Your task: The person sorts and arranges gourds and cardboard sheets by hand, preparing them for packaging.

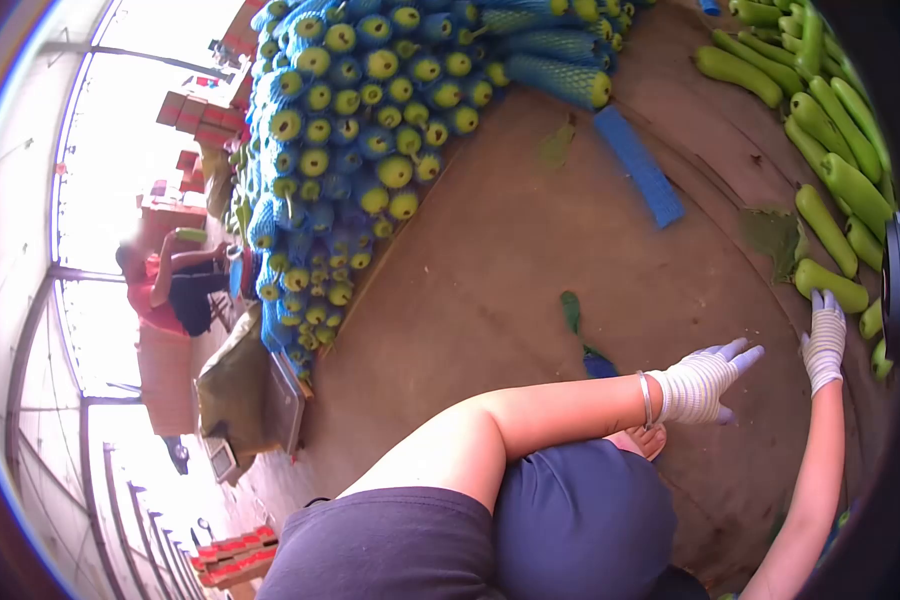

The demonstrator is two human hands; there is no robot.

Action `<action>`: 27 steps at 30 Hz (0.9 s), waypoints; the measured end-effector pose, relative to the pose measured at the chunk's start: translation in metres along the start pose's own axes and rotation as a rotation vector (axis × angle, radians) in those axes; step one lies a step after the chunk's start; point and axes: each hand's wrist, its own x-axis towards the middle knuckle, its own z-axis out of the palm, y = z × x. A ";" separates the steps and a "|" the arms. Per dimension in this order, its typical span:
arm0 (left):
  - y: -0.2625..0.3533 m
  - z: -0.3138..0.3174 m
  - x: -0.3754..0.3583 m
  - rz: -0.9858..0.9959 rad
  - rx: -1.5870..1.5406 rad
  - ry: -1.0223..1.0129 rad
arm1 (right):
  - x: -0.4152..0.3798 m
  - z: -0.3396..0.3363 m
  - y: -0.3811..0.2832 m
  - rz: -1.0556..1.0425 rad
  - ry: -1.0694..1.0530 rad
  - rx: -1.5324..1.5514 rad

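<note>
The gourd [830, 286] lies on the floor [470, 290] at the edge of a loose heap [845, 150], part of which a black object [897, 285] hides at the view's edge. The gloved right hand [824, 345] reaches straight up to it, fingertips against its side; whether they grip, I cannot tell. A torn leaf [770, 243] and a blue net [638, 166] lie beyond. The gloved left hand [698, 384] hovers nearby, fingers spread, back showing, elbow bent, its forearm passing above the knee [585, 520]. Netted gourds [370, 130] stand stacked farther off; a seated co-worker [165, 290] holds another gourd [190, 235].
</note>
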 end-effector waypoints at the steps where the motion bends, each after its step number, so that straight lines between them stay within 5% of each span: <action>1: -0.002 -0.002 -0.001 0.000 -0.028 -0.017 | 0.005 0.013 0.008 -0.015 -0.005 -0.005; 4: -0.008 -0.005 -0.003 0.004 -0.068 -0.029 | 0.012 0.028 0.013 -0.188 0.380 -0.001; 12: -0.010 -0.009 -0.011 -0.016 -0.091 -0.076 | 0.038 0.004 -0.010 0.042 0.089 -0.157; 16: -0.012 -0.010 -0.011 -0.024 -0.092 -0.086 | 0.038 0.021 0.001 -0.099 0.285 -0.138; 23: -0.015 -0.011 -0.013 -0.041 -0.108 -0.100 | 0.049 0.051 0.022 -0.020 0.226 -0.103; 27: -0.017 -0.013 -0.016 -0.041 -0.131 -0.087 | 0.048 0.070 0.033 -0.118 0.398 0.067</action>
